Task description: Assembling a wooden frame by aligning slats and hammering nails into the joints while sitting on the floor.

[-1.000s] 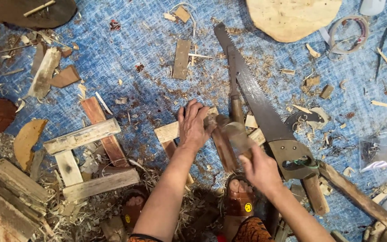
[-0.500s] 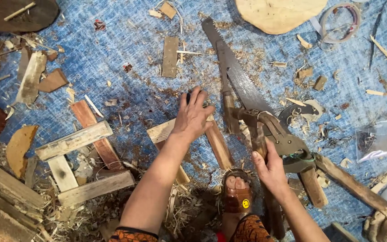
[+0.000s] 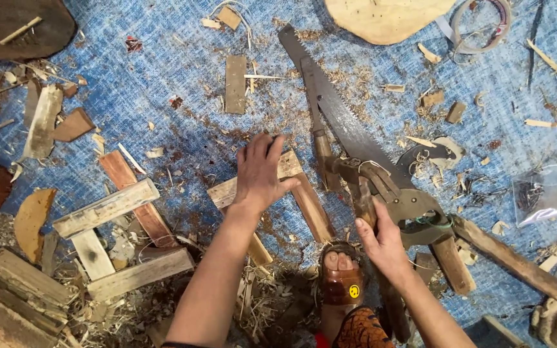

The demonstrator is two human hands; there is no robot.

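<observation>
My left hand (image 3: 260, 173) lies flat, fingers spread, on a pale wood strip (image 3: 222, 192) that crosses a reddish-brown strip (image 3: 315, 209) on the blue mat. Just to the right, my right hand (image 3: 381, 243) grips the wooden handle of a hammer (image 3: 362, 193). Its dark head is over the handle end of a hand saw (image 3: 346, 125) that lies diagonally on the mat. My sandalled foot (image 3: 342, 278) rests just below the brown strip, between my two arms.
Nailed wood strips (image 3: 104, 207) and offcuts lie at the left among shavings. A round pale board (image 3: 385, 16) sits at the top, a coil of wire (image 3: 481, 26) beside it. A long stick (image 3: 510, 258) and a clear bag of nails (image 3: 543, 193) are at the right.
My right hand has drawn the hammer up and to the right, from over the crossed strips to beside the saw handle. My left hand stays pressed on the strips.
</observation>
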